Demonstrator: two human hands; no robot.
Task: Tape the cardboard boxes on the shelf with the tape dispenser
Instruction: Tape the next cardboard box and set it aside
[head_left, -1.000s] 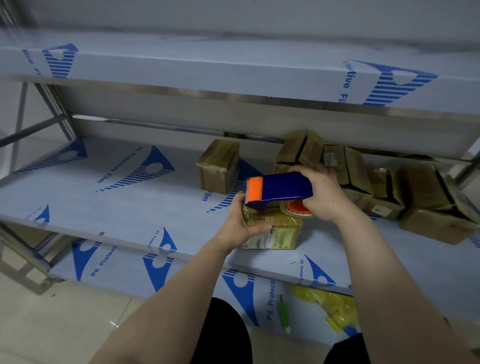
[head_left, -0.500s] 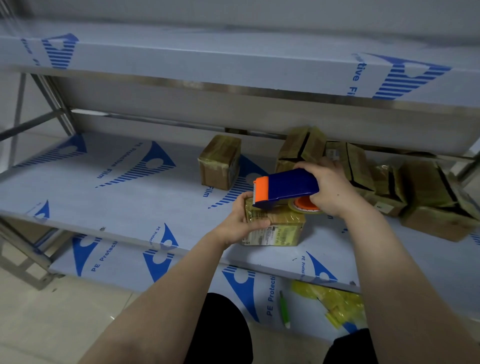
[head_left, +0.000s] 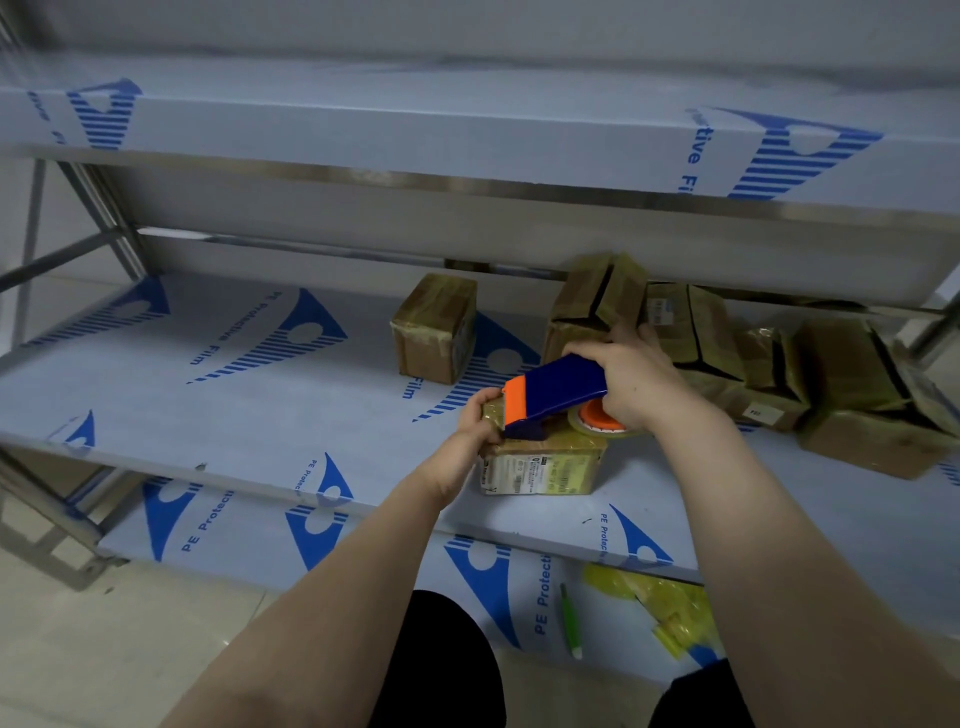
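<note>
A small taped cardboard box (head_left: 543, 470) with a white label on its near face sits near the front edge of the middle shelf (head_left: 208, 405). My left hand (head_left: 475, 423) grips the box's upper left corner. My right hand (head_left: 631, 376) holds the blue and orange tape dispenser (head_left: 553, 392) by its rear, tilted down to the left, its orange front end touching the box's top left edge beside my left fingers. The orange tape hub (head_left: 602, 418) lies over the box top.
One taped box (head_left: 436, 330) stands alone at the back middle of the shelf. Several more boxes (head_left: 769, 364) crowd the right side. On the lower shelf lie a green pen (head_left: 571, 621) and yellow tape scraps (head_left: 657, 603). An upper shelf (head_left: 467, 124) overhangs.
The dispenser has tilted further down and slid left, so its orange end now meets the box's left edge. My left hand has shifted up onto that corner.
</note>
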